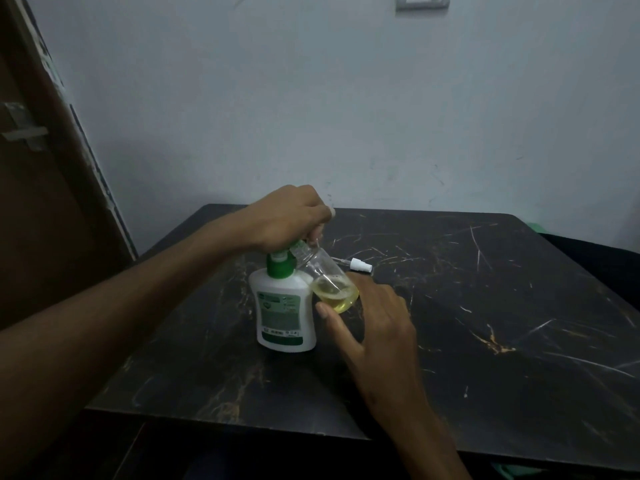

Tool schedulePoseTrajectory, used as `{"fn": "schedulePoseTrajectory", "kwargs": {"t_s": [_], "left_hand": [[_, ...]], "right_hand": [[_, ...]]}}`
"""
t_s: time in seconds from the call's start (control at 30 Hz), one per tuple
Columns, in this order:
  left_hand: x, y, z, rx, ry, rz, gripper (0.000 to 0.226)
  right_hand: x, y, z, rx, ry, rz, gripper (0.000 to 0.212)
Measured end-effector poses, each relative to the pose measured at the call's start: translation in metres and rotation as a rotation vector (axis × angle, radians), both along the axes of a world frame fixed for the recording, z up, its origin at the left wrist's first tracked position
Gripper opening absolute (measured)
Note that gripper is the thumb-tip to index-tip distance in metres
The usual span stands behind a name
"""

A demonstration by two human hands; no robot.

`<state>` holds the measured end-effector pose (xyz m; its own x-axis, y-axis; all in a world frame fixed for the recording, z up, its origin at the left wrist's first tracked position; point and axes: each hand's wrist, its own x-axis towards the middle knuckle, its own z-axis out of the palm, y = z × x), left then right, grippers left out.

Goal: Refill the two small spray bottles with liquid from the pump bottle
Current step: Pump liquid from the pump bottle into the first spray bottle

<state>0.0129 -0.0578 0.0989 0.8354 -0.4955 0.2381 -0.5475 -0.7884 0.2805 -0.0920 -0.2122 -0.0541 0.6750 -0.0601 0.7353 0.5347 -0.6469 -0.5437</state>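
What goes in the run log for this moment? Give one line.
left hand: presses pump bottle head | right hand: holds tilted spray bottle at nozzle | bottle: some yellow liquid | sprayer cap: on table

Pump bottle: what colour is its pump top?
Green, above a white body; the pump bottle shows this in the head view, though the left hand partly covers the top.

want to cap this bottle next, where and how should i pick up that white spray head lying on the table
Take the white spray head by its short cap body, pinched across its sides from above. It lies on its side on the table, with its thin dip tube trailing left toward the tilted small bottle; the tube looks too slender to grip. The right hand is nearest, but it is steadying the bottle.
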Motion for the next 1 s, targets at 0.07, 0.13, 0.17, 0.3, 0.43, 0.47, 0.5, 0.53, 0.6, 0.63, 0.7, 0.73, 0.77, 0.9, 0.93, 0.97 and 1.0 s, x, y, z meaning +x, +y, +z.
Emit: {"fn": "schedulePoseTrajectory", "kwargs": {"t_s": [0.07, 0.13, 0.17, 0.3, 0.43, 0.47, 0.5, 0.53, 0.6, 0.63, 0.7, 0.73, 0.77, 0.9, 0.93, 0.97, 1.0], "left_hand": [[0.001, -0.002, 0.003, -0.017, -0.019, 0.017, 0.05], [0.0, -0.004, 0.001, -0.003, -0.015, 0.019, 0.047], [0.0, -0.004, -0.001, -0.001, -0.008, 0.032, 0.047], [-0.002, -0.001, -0.005, -0.045, -0.005, 0.075, 0.049], [-0.003, 0.0, -0.001, -0.061, -0.045, 0.163, 0.046], [-0.004, 0.0, 0.0, 0.042, -0.083, 0.173, 0.042], [-0.005, 0.001, -0.001, 0.157, -0.109, 0.164, 0.04], [-0.005, 0.001, -0.003, 0.24, -0.127, 0.141, 0.038], [-0.006, 0.005, -0.005, 0.269, -0.124, 0.121, 0.029], [-0.007, 0.006, -0.006, 0.295, -0.136, 0.131, 0.026], [-0.008, 0.005, -0.004, 0.331, -0.131, 0.141, 0.03], [-0.01, 0.002, -0.001, 0.261, -0.081, 0.152, 0.034], [-0.01, 0.001, 0.002, 0.198, -0.052, 0.167, 0.038], [-0.01, -0.005, 0.004, 0.162, -0.029, 0.181, 0.042], [-0.011, -0.005, 0.003, 0.167, -0.015, 0.18, 0.04], [-0.011, -0.003, 0.002, 0.171, 0.007, 0.186, 0.037], [-0.011, -0.002, 0.002, 0.197, 0.005, 0.176, 0.036]], "right_hand": [[0.0, 0.0, 0.0, 0.009, 0.006, 0.008, 0.042], [0.0, -0.001, 0.001, 0.005, 0.01, 0.013, 0.039], [0.0, -0.001, 0.001, 0.001, 0.009, 0.014, 0.038], [0.0, -0.001, 0.0, -0.008, -0.011, 0.003, 0.037], [-0.001, -0.001, 0.0, -0.001, -0.005, -0.002, 0.037], [0.0, -0.001, 0.0, 0.001, -0.005, -0.003, 0.037], [0.0, -0.001, 0.0, -0.001, -0.006, -0.006, 0.037], [0.0, 0.0, 0.0, -0.005, -0.009, -0.009, 0.037], [0.0, 0.0, -0.001, -0.01, -0.011, -0.01, 0.038], [0.0, 0.0, -0.001, -0.01, -0.009, -0.011, 0.039], [0.0, 0.0, -0.001, -0.01, -0.008, -0.015, 0.04], [0.0, -0.001, -0.001, -0.009, -0.011, -0.015, 0.04], [0.0, -0.001, -0.001, -0.007, -0.014, -0.014, 0.039], [0.001, -0.001, -0.001, -0.009, -0.013, -0.022, 0.041], [0.002, -0.001, -0.002, -0.014, -0.011, -0.022, 0.041], [0.002, -0.001, -0.002, -0.017, -0.009, -0.021, 0.04], [0.002, -0.001, -0.002, -0.017, -0.011, -0.021, 0.04]]}}
